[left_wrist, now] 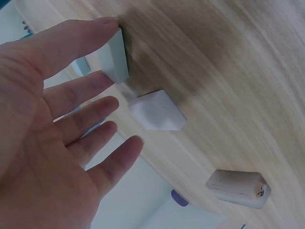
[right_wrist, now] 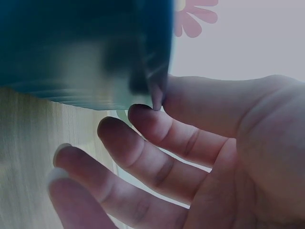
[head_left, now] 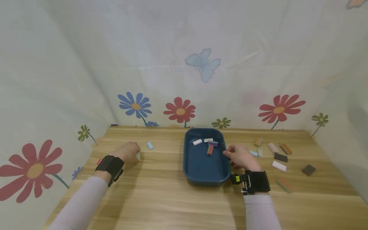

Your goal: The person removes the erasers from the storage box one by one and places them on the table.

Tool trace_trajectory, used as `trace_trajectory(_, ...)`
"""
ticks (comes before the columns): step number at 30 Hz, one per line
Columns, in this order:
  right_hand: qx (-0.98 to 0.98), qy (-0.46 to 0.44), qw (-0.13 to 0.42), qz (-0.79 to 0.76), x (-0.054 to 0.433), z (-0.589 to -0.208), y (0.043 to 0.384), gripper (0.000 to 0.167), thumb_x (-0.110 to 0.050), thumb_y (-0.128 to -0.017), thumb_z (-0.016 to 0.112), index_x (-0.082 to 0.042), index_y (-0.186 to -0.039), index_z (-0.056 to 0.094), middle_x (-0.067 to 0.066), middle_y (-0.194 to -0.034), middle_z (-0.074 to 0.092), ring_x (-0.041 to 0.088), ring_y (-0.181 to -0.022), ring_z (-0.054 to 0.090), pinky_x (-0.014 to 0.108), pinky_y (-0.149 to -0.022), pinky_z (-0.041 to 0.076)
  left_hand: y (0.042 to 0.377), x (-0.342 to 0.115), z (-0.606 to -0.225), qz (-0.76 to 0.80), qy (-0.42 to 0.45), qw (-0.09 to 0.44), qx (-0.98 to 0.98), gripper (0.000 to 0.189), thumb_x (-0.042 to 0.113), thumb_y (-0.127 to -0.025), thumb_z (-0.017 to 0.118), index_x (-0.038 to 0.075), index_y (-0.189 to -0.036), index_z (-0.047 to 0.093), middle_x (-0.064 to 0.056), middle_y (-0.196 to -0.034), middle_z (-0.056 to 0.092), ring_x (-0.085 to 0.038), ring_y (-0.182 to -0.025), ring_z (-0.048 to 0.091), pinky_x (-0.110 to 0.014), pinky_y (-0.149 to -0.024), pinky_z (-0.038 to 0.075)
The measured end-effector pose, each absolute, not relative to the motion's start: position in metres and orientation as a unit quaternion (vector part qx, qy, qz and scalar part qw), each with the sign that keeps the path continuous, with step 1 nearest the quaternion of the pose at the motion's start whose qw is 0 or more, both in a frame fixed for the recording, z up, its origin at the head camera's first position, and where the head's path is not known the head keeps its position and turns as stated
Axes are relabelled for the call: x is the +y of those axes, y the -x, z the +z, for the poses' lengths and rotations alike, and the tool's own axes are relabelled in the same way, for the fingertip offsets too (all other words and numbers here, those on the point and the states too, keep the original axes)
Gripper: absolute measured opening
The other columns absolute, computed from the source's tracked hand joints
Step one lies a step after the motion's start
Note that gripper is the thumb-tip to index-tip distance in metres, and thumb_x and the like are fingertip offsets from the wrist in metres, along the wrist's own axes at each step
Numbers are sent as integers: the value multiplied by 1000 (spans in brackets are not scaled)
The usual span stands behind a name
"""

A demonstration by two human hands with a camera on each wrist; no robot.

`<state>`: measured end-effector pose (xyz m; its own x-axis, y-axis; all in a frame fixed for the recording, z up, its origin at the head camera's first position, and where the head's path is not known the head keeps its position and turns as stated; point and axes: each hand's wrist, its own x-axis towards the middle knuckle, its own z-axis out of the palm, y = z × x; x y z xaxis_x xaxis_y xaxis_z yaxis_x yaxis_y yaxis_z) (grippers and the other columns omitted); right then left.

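My left hand (head_left: 126, 152) is low over the left side of the table. Between its thumb and index finger it pinches a pale green eraser (left_wrist: 113, 57), while the other fingers spread loosely. A white eraser (left_wrist: 158, 110) and a greyish one (left_wrist: 238, 189) lie just beyond the fingertips in the left wrist view. At the right side of a dark blue bin (head_left: 204, 172), my right hand (head_left: 241, 156) grips the rim between thumb and index finger. Inside the bin lie several small erasers, among them a white one (head_left: 197, 142) and a red-orange one (head_left: 210, 150).
A light blue eraser (head_left: 150, 145) lies right of my left hand. Several more are scattered right of the bin, including a white one (head_left: 279, 166), a black one (head_left: 280, 157), a dark square one (head_left: 309, 170) and a striped one (head_left: 285, 185). A flowered curtain (head_left: 161, 80) stands behind the table.
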<state>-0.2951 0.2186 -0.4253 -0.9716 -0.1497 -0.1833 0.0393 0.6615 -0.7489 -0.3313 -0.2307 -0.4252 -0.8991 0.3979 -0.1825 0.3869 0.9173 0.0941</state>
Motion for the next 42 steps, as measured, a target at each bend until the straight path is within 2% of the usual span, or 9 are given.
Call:
trace_trajectory(2, 904, 32, 116, -411, 218, -426, 295, 22, -20, -100, 55, 0, -94, 59, 13, -83, 59, 27, -70, 63, 41, -58, 54, 329, -232, -427, 30, -201, 99, 974, 22, 6, -71, 75, -1, -90, 66, -14, -102, 58, -32, -96, 52, -42, -80, 44)
trace_trajectory(4, 904, 32, 119, -410, 217, -426, 295, 22, -21, -100, 55, 0, -94, 59, 14, -83, 58, 27, -69, 63, 40, -58, 54, 327, -233, -428, 38, -198, 98, 975, 32, 7, -73, 74, -4, -101, 67, -22, -116, 58, -39, -112, 50, -47, -94, 41)
trace_trajectory(6, 904, 27, 119, -409, 217, -427, 295, 22, -21, -100, 55, 0, -94, 58, 14, -84, 58, 26, -69, 63, 39, -58, 54, 328, -233, -430, 51, -196, 99, 974, 48, 10, -77, 75, -7, -120, 62, -28, -131, 51, -46, -128, 39, -54, -104, 33)
trace_trajectory(10, 906, 21, 118, -405, 217, -427, 296, 22, -21, -100, 55, 0, -94, 58, 15, -84, 58, 26, -68, 62, 39, -58, 54, 334, -234, -431, 67, -189, 89, 976, 75, 23, -82, 78, -5, -142, 44, -30, -144, 39, -50, -138, 22, -61, -108, 22)
trace_trajectory(15, 907, 19, 118, -403, 217, -426, 296, 22, -21, -100, 55, 0, -95, 58, 14, -83, 58, 26, -67, 62, 39, -59, 55, 345, -230, -426, 74, -192, 64, 976, 78, 37, -86, 74, -3, -144, 41, -30, -144, 39, -50, -137, 26, -62, -105, 27)
trace_trajectory(22, 906, 18, 121, -404, 216, -425, 295, 22, -20, -100, 54, 0, -95, 58, 15, -83, 58, 26, -67, 63, 40, -59, 55, 357, -206, -403, 83, -214, 53, 972, 68, 38, -93, 66, -4, -143, 43, -30, -143, 41, -47, -135, 30, -57, -107, 29)
trace_trajectory(30, 907, 19, 114, -405, 215, -426, 297, 21, -20, -100, 55, 0, -95, 58, 15, -82, 59, 26, -66, 63, 40, -58, 55, 372, -156, -380, 40, -253, 17, 966, 68, 44, -90, 68, 3, -141, 49, -20, -138, 49, -36, -132, 41, -49, -106, 33)
trace_trajectory(36, 904, 14, 119, -411, 215, -430, 296, 20, -20, -100, 56, -1, -94, 58, 15, -81, 59, 26, -64, 65, 40, -58, 55, 374, -112, -375, 38, -287, 8, 957, 61, 38, -89, 72, 7, -138, 54, -15, -136, 54, -32, -129, 47, -45, -105, 37)
trace_trajectory(42, 908, 10, 111, -405, 218, -431, 298, 20, -20, -100, 56, -1, -95, 60, 15, -82, 60, 26, -64, 64, 40, -58, 55, 378, -72, -376, 50, -331, 12, 942, 51, 28, -89, 74, 9, -134, 59, -9, -129, 62, -24, -119, 57, -38, -100, 43)
